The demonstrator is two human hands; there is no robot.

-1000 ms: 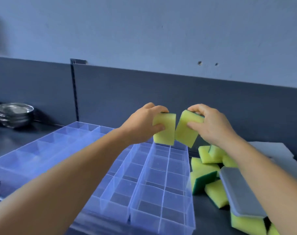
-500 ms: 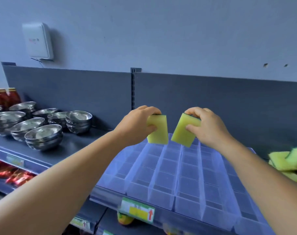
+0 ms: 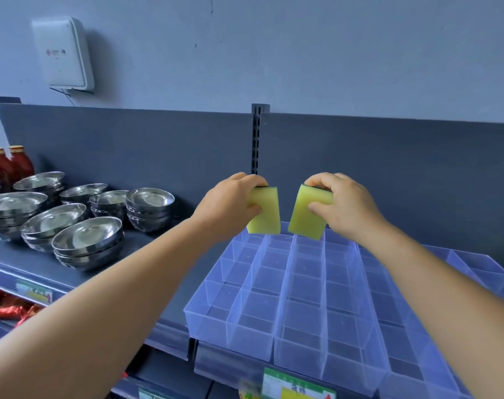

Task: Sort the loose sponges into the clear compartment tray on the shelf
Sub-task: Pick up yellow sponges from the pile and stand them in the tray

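My left hand (image 3: 230, 205) and right hand (image 3: 343, 205) each pinch a sponge (image 3: 264, 213) above the tray (image 3: 274, 335); no sponge is in it yet.

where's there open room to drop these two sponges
Every cell that shows in the clear tray is bare, right below the left sponge and right sponge. A bare shelf strip lies between tray and bowls. The far left is crowded with stacked bowls.

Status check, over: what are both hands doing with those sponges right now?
Left hand grips one yellow sponge; right hand grips another sponge. Both held above the clear tray's far row. Visible compartments empty, nothing blocking.
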